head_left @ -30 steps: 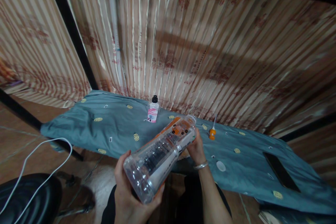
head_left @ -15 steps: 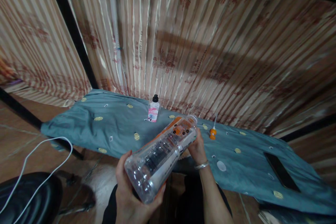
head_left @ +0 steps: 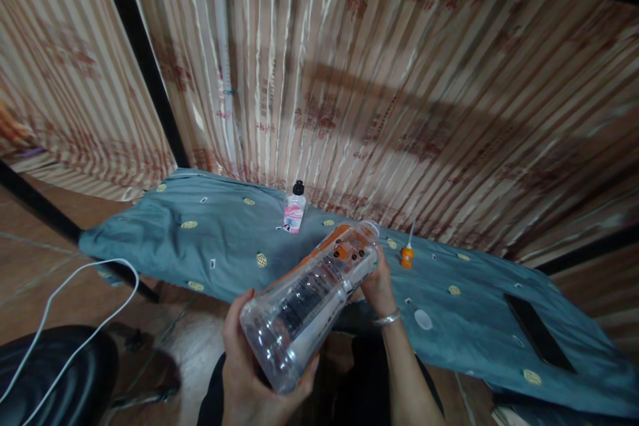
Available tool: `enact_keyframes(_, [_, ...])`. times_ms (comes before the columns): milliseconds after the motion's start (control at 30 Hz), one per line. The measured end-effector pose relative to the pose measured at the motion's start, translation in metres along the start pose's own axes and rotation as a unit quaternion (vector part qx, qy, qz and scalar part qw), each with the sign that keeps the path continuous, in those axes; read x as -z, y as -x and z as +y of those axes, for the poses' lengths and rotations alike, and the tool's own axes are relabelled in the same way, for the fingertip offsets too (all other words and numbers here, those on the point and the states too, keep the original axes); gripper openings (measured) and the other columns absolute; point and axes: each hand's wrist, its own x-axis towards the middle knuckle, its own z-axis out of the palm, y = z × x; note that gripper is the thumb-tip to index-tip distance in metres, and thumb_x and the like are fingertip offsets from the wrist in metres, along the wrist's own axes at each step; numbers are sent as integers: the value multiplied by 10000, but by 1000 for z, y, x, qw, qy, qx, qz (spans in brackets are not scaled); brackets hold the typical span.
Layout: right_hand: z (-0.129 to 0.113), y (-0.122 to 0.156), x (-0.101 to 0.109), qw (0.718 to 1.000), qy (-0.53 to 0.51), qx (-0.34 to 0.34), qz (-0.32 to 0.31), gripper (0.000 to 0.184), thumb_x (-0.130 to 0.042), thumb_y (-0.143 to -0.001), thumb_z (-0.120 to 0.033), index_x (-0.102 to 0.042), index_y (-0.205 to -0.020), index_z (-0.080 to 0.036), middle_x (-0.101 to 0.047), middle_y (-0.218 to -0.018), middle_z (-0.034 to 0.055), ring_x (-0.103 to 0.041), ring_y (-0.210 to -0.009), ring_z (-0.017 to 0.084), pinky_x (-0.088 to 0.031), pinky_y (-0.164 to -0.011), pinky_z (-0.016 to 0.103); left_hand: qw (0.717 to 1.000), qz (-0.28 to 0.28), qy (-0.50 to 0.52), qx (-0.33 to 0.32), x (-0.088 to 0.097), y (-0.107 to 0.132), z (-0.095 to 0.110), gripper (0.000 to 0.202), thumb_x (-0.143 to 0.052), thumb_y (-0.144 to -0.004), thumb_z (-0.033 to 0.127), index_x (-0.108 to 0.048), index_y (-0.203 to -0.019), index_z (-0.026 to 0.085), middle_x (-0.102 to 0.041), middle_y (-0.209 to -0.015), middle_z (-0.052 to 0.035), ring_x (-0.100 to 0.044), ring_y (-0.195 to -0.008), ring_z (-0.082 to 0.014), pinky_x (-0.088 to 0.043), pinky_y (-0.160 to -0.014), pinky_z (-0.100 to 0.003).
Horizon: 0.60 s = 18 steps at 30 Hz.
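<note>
A large clear plastic bottle [head_left: 309,309] with an orange and white label is tilted between my two hands, its uncapped neck pointing up and to the right. My left hand [head_left: 254,366] wraps round the base of the bottle. Near the neck, my right hand [head_left: 378,283] grips the far side; most of its fingers are hidden behind the bottle. Beyond it, a small bottle [head_left: 294,213] with a black cap and pink label stands on the cloth. Right of the neck lies an orange nozzle piece [head_left: 407,257] with a thin pale tube.
A blue-green cloth [head_left: 224,233] with pineapple prints covers the long surface. On its right side lie a white round disc [head_left: 423,319] and a dark phone [head_left: 539,333]. A striped curtain [head_left: 349,80] hangs behind. At lower left are a black stool [head_left: 60,373] and a white cable [head_left: 90,266].
The bottle and both hands sit slightly lower and to the right in view; the surroundings have shifted a little the same way. The hold on the bottle is the same.
</note>
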Motion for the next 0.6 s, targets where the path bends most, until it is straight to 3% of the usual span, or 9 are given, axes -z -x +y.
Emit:
enact_keyframes(333, [-5,0,-5,996,-67,-52,-3,562,-861,-695,-431,-660,-1174,-217,-822,-1084,90,-819,-972,290,-692,-850,400,999,4,28,23,0,1,1,923,-895,-669,360,-486,-1484,221,-645,-1227,-59,-736,-990,-210,-622,-831,-292])
enact_keyframes(600, [-7,-1,-6,995,-59,-75,-11,579,-835,-716,-461,-646,-1206,-217,-811,-1138,113,-807,-1041,309,-688,-896,433,999,4,28,28,1,2,2,925,-896,-668,359,-497,-1493,227,-652,-1241,-72,-744,-981,-233,-641,-797,-324])
